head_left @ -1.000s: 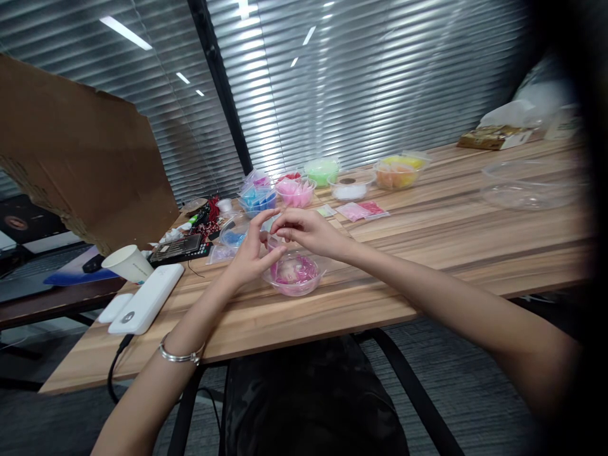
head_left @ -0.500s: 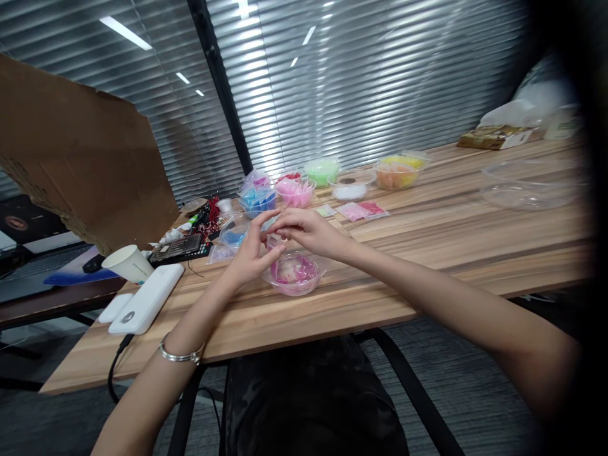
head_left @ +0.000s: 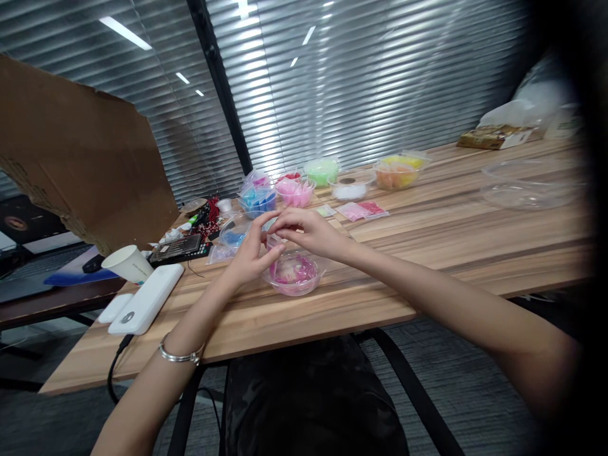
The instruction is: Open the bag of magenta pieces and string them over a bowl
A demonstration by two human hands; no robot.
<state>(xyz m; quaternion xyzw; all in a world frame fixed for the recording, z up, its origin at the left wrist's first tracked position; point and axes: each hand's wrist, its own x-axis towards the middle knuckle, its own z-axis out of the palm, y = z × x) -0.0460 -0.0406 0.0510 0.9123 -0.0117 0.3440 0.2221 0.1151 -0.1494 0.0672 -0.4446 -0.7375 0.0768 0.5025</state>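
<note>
My left hand is closed round a small clear plastic bag with pink-purple contents. It holds the bag upright at the left side of a clear round bowl. Inside that bowl lie shiny pink-purple pieces, too small to make out singly. From the right, my right hand meets the left fingertips at the bag's top. Its fingers are bent and pinched together there; whether they grip the bag's edge is hidden. Just behind the left hand stands a clear bowl with blue contents.
Along the back stand bowls of blue packets, pink packets, green pieces and orange and yellow packets. Flat pink and red bags lie before them. At left are a paper cup, a white power bank and a cardboard sheet.
</note>
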